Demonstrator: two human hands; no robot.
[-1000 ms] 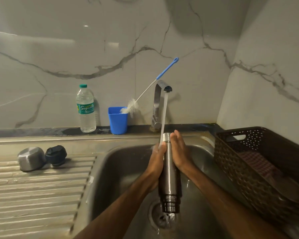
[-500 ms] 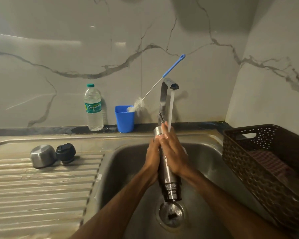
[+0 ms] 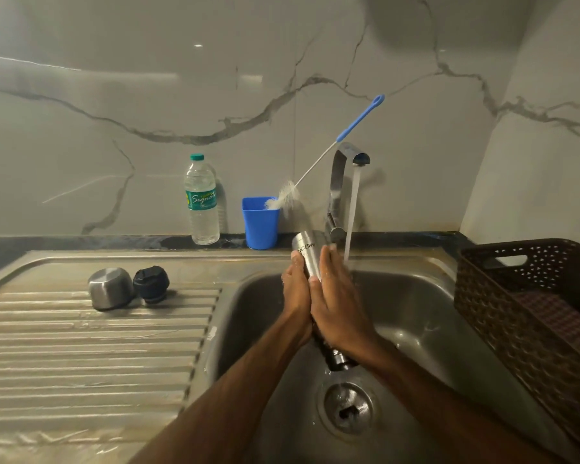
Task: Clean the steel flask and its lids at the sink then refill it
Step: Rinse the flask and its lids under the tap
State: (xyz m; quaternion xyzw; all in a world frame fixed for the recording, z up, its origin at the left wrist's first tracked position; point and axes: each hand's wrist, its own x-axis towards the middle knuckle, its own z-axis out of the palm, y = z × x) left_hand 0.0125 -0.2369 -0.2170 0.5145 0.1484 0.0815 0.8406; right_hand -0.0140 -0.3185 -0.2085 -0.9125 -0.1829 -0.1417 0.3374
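Steel flask (image 3: 308, 259) sits upside down between your two palms, over the sink (image 3: 416, 316) basin. Your left hand (image 3: 297, 289) is flat on its left side with the fingers straight, pointing up and away. Your right hand (image 3: 335, 303) mirrors it on the right side, fingers straight too. The heels of both palms nearly meet in front of the body. Neither hand curls round it; both press it flat. Both forearms come in from the bottom edge and converge at the wrists.

The flask tilts, base up and leaning left, with its printed logo reading inverted near the top. Its dark threaded mouth pokes out below your wrists, above the drain (image 3: 347, 408), and water drips from it. The brushed body looks wet.

The tap (image 3: 340, 182) is running. Its stream (image 3: 351, 216) falls just right of your right fingertips; can't tell whether it hits the flask.

The steel cap (image 3: 110, 288) and black stopper lid (image 3: 151, 283) sit side by side on the drainboard (image 3: 81, 356), well left of your hands.
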